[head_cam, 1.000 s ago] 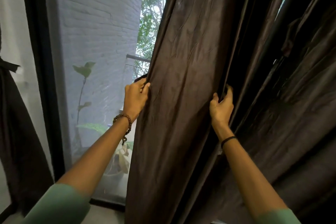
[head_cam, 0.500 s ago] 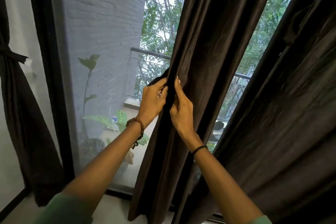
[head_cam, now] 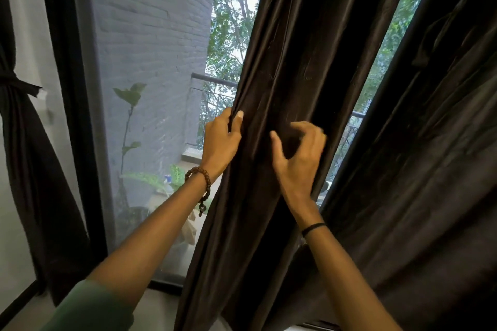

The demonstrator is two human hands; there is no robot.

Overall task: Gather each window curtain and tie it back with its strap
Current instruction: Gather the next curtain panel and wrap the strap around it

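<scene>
A dark brown curtain (head_cam: 304, 43) hangs in the middle of the window, bunched into folds. My left hand (head_cam: 219, 142) grips its left edge, thumb and fingers pinched on the fabric. My right hand (head_cam: 298, 156) hovers just right of it in front of the folds, fingers curled apart and blurred, holding nothing. A second dark curtain (head_cam: 430, 169) hangs loose at the right. At the far left a third curtain (head_cam: 32, 169) is tied back by its strap (head_cam: 18, 83).
A black window frame post (head_cam: 70, 115) stands left of the glass. Outside are a grey brick wall (head_cam: 156, 35), potted plants (head_cam: 131, 105) and a balcony railing (head_cam: 212, 79). Pale floor shows at the bottom left.
The middle curtain has been drawn leftwards into a narrow bunch, uncovering glass on its right. My right hand came over to the left hand, then let go and moved back right.
</scene>
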